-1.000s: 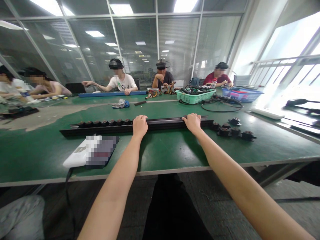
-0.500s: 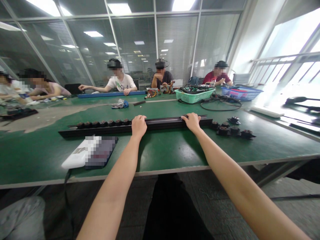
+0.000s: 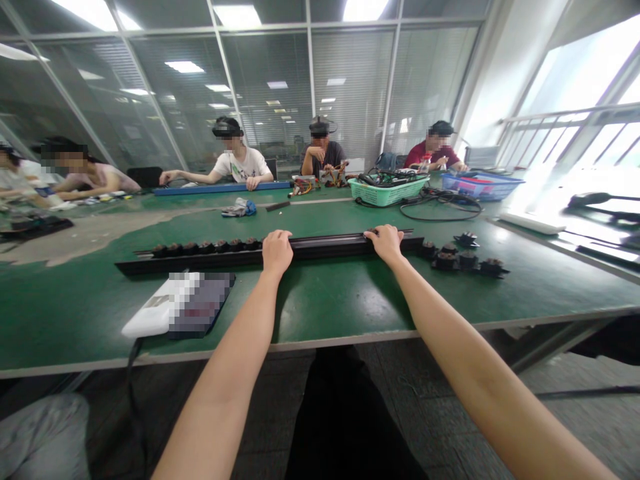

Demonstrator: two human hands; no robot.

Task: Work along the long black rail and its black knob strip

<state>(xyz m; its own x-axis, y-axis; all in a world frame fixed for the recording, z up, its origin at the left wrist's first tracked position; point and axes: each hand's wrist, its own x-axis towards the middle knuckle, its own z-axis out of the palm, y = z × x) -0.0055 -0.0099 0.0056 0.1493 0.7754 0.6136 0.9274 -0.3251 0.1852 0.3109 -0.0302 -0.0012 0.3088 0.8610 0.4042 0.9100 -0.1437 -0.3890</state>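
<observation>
A long black rail (image 3: pixel 330 249) lies across the green table in front of me. My left hand (image 3: pixel 278 251) is closed over it near the middle, fingers curled over the far side. Farther right, my right hand (image 3: pixel 387 243) also grips the rail, its thumb and fingers bent at the upper edge; whether a small part sits under those fingertips is hidden. A row of small black parts (image 3: pixel 205 247) stands along the rail to the left of my left hand. Several loose black parts of similar look (image 3: pixel 469 260) lie past the rail's right end.
A white object and a dark, blurred-out flat object (image 3: pixel 203 310) lie near the front left edge. Beyond the rail are a grey-blue cloth (image 3: pixel 240 208), a green basket (image 3: pixel 387 191) of cables, and a blue basket (image 3: pixel 483 187). Several people sit along the table's far side.
Both of my hands stay in place on the rail. The whole view shifts very slightly; nothing on the table near me has visibly moved.
</observation>
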